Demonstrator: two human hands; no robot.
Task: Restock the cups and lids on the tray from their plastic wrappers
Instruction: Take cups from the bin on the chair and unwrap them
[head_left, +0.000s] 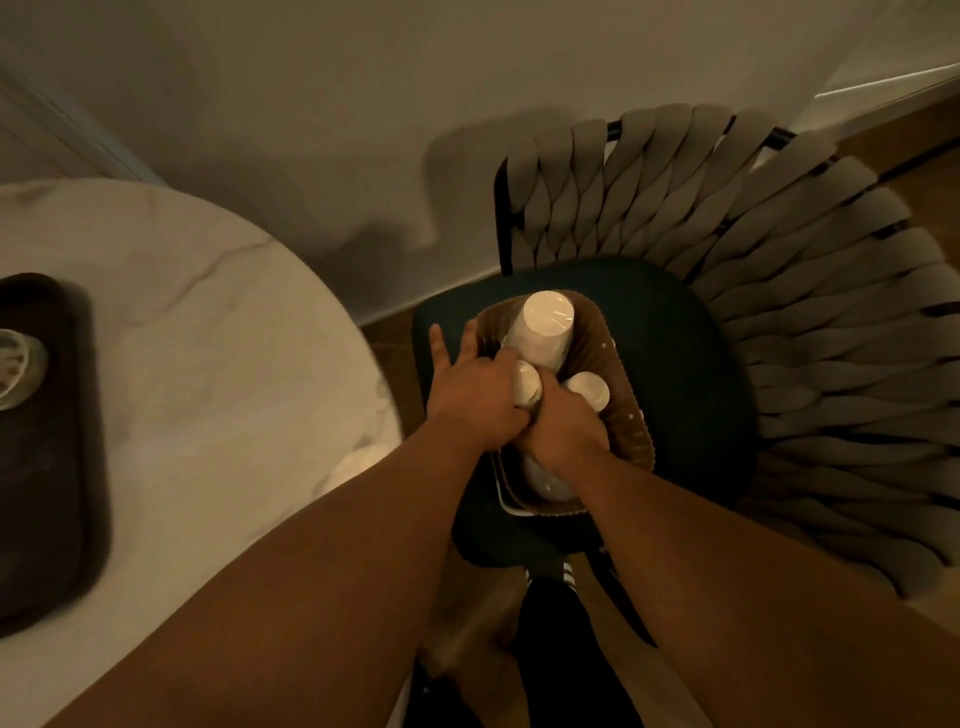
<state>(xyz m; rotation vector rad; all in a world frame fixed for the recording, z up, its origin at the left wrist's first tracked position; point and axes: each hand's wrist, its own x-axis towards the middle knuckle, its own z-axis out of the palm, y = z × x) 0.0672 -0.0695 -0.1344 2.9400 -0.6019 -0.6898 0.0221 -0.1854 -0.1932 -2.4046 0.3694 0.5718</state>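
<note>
Right now the person is bending over a brown basket (621, 364) sitting on the dark seat of a woven-backed chair (727, 249), both arms reaching down into it. Standing upright in the basket is a tall stack of white cups (545, 327), and a glossy sheen on it suggests it is in its plastic wrapper. A narrower white wrapped stack (525, 384) is rising between the two hands, and another small white stack (589, 391) is standing just beside it; whether these are cups or lids I cannot tell.

The left hand (475, 392) is lying against the near side of the wrapped stack, its outer fingers (438, 345) spread straight over the basket rim, so it is pressing or steadying more than gripping. The right hand (563, 428) is curling around the lower part of that same stack, fingers hidden underneath, looking like a firm hold.

Over on the pale marble desk (208, 338), well apart from the chair, the dark tray (47, 493) is waiting with only a small round dish-like item (18, 366) at its far end.

By my judgement the restocking is barely beginning: nothing appears unwrapped, no cups or lids are showing on the tray, and carrying, unwrapping and placing are all left to do.
</note>
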